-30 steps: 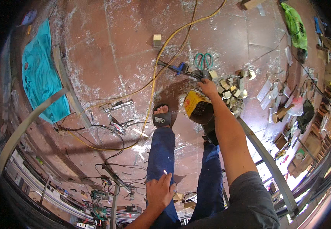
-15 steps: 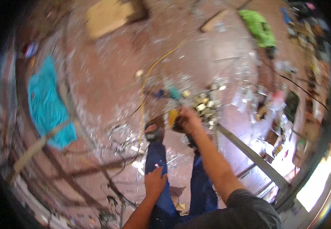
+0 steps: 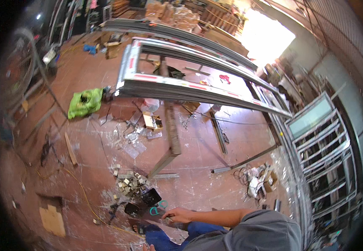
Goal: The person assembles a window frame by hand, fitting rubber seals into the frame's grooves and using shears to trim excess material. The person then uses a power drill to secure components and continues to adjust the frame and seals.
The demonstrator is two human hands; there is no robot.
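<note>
My right hand reaches left across my blue-trousered legs, its fingers bent and drawn together. Whatever may be between them is too small to make out. Only the fingertips of my left hand show at the lower edge, slightly apart, with nothing seen in them. Just beyond my right hand lie teal loops of a kind I cannot tell. A black open bin stands beside them, with a second dark container to its left. Farther off is a heap of small pale blocks.
A long stack of metal frames rests on a stand with a post. More barred frames lean at the right. A yellow cord, a cardboard piece and a lime-green cloth lie on the floor.
My view has swung right and up, bringing the frame stack into sight. My right hand has left the yellow and black thing it was at. My left hand has dropped to the lower edge.
</note>
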